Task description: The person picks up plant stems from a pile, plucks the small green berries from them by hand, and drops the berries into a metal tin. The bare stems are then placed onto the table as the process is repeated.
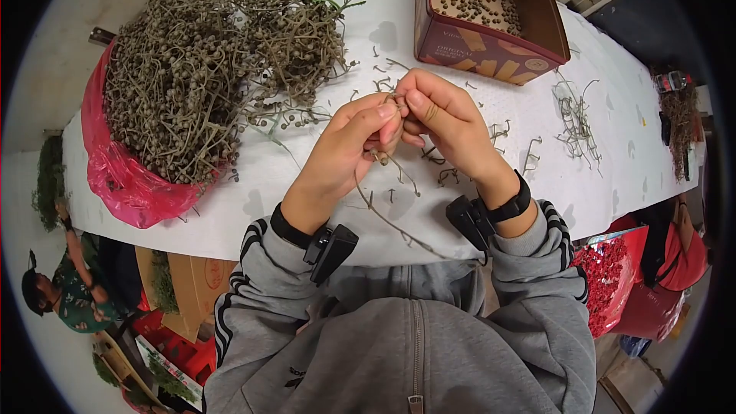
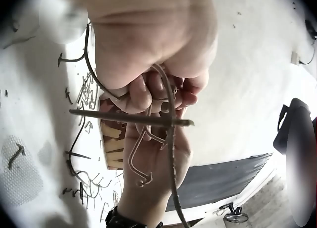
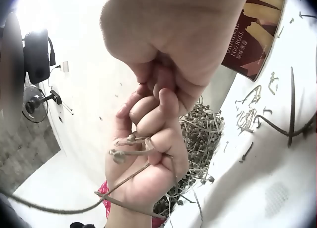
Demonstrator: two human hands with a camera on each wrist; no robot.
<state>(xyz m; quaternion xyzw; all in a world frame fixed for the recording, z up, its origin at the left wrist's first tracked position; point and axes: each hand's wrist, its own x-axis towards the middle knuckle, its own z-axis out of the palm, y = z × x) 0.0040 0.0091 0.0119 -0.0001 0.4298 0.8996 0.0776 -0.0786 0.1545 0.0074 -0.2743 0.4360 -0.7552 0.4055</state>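
Both hands meet above the white table. The left hand (image 1: 337, 146) has its fingers curled round a thin dried stem (image 1: 383, 218) that trails down toward the person's front; in the right wrist view, small round pods (image 3: 118, 156) on stalks stick out of that palm. Against its fingertips, the right hand (image 1: 452, 119) pinches with thumb and forefinger at the stem's upper end. What lies between the fingertips is mostly hidden. In the left wrist view, the stem (image 2: 171, 163) hangs in front of the right hand (image 2: 158, 163).
At the left, a heap of podded stems (image 1: 176, 84) fills a pink bag (image 1: 130, 184). A maroon tin (image 1: 491, 54) with loose pods stands at the back. Bare stalks (image 1: 579, 123) lie to the right, more bits around the hands. Another person (image 1: 73, 291) is at far left.
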